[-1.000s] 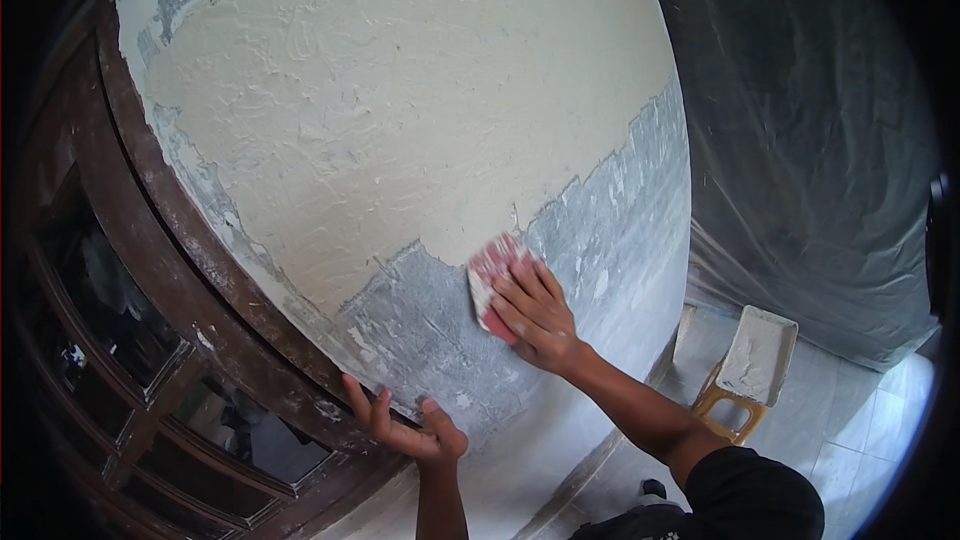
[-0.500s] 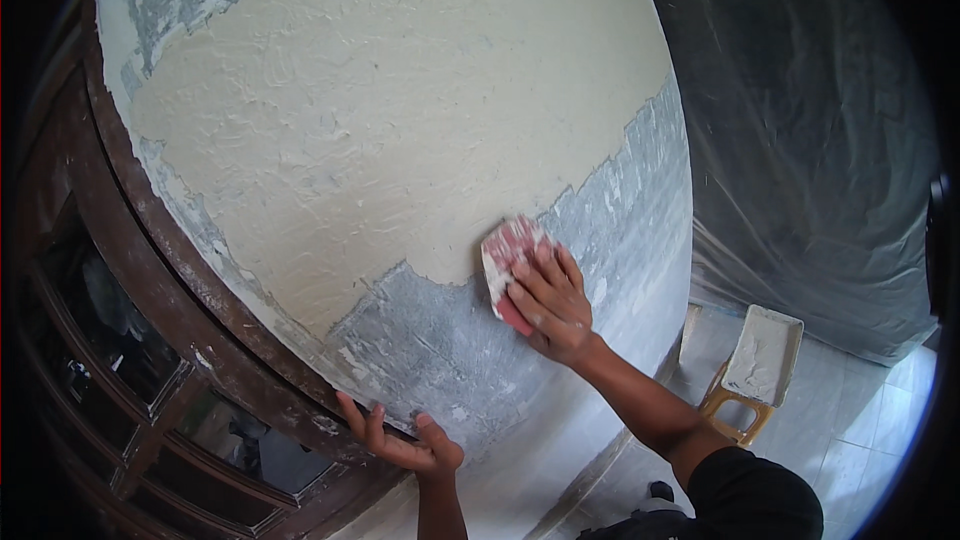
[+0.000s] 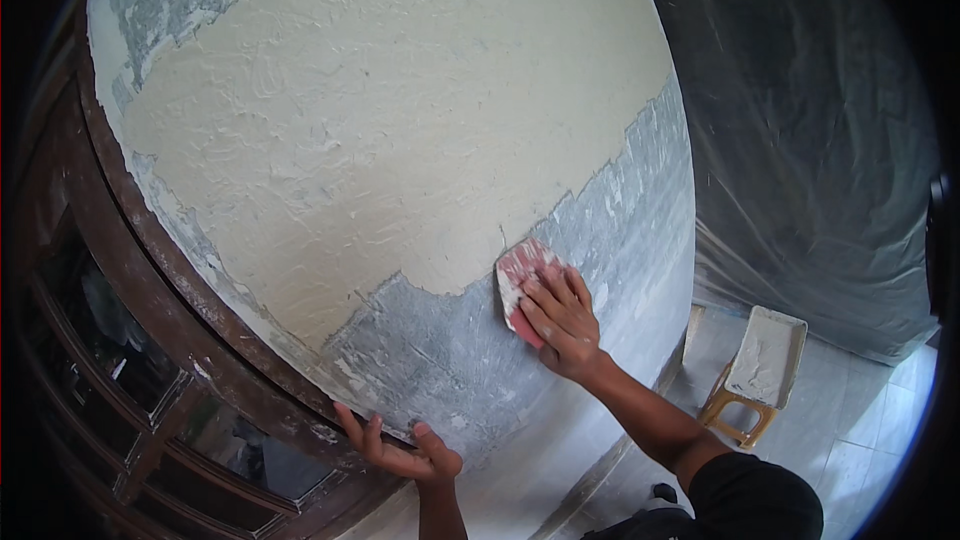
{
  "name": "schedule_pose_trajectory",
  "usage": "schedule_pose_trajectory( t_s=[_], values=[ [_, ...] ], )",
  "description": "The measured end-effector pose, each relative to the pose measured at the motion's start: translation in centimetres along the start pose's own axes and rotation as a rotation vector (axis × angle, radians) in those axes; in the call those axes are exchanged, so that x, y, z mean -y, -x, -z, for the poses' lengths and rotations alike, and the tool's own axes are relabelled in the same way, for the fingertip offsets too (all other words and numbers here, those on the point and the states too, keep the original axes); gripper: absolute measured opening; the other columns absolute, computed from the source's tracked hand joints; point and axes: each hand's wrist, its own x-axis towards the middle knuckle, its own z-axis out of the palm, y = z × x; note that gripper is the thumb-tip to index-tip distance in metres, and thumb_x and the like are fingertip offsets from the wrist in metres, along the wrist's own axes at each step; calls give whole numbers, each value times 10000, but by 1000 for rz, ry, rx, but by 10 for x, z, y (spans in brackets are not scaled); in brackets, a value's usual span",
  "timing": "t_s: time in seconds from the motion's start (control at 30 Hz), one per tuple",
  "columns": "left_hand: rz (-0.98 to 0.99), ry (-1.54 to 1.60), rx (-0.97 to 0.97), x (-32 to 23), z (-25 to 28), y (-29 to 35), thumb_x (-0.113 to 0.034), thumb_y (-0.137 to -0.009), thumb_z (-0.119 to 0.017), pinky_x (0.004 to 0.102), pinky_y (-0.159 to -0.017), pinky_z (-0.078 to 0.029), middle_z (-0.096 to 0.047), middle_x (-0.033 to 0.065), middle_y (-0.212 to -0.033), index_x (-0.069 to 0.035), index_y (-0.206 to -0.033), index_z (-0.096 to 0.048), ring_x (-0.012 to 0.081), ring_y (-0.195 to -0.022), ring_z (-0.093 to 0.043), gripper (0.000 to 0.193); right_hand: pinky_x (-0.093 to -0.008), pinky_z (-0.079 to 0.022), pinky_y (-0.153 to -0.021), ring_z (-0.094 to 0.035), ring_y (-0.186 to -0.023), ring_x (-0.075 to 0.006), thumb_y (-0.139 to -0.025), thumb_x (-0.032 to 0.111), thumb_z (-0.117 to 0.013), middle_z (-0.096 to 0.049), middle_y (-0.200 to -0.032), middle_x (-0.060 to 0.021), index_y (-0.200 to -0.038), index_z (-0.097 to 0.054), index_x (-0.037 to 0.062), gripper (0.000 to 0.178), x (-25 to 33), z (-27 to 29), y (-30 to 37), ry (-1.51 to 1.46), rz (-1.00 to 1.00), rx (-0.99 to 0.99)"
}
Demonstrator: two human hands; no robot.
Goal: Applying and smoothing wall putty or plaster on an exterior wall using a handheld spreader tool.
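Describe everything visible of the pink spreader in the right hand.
The pink spreader is a flat, thin-looking plate with angled corners, apparently plastic. Whitish smears streak its upper face and left edge; the lower part shows cleaner pink. The right hand grips it, fingers lying across its face and covering its right side, so its full outline can't be seen. It lies nearly flat to the wall, top end at the lower edge of the cream coat; whether its underside touches is hidden.
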Motion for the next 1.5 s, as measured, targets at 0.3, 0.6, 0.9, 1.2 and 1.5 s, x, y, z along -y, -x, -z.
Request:
schedule_pose_trajectory(
  t_s=[0.3,0.6,0.9,1.2,1.5],
  values=[
    [3,40,-15,1,-4,0,-253,-995,-507,600,-1184,-189,-195,326,-1590,-38,-1305,-342,460,-1474,-230,411,-565,-283,-1177,-524,-1349,-409,-799,-61,-674,-640,-1336,-191,-1229,-672,15,437,8,-4,4,-61,-39,41],
    [-8,51,-30,3,-1,1,-248,-994,-506,598,-1184,-183,-220,332,-1578,-20,-1301,-344,464,-1466,-250,416,-572,-271,-1180,-527,-1340,-422,-780,-43,-675,-637,-1310,-234,-1215,-658,-18,436,44,-16,-3,-121,-101,99],
    [-16,63,-37,5,-3,2,-188,-941,-503,626,-1161,-210,-228,377,-1552,-11,-1297,-355,499,-1459,-251,424,-597,-260,-1183,-525,-1337,-431,-804,-22,-639,-621,-1345,-224,-1294,-600,-23,491,40,-22,-11,-73,-70,41],
    [-44,87,-8,4,-3,0,-217,-975,-506,610,-1173,-189,-218,360,-1567,-6,-1313,-353,490,-1467,-236,427,-579,-289,-1173,-506,-1365,-413,-765,-51,-686,-617,-1351,-231,-1268,-621,-34,507,25,-18,-23,33,-88,47],
    [-32,87,4,4,1,2,-226,-978,-500,609,-1169,-192,-218,366,-1564,0,-1317,-349,491,-1460,-251,434,-567,-302,-1170,-536,-1331,-426,-811,-31,-687,-643,-1307,-234,-1286,-613,-37,481,23,-12,-30,63,-41,-59]
  ],
)
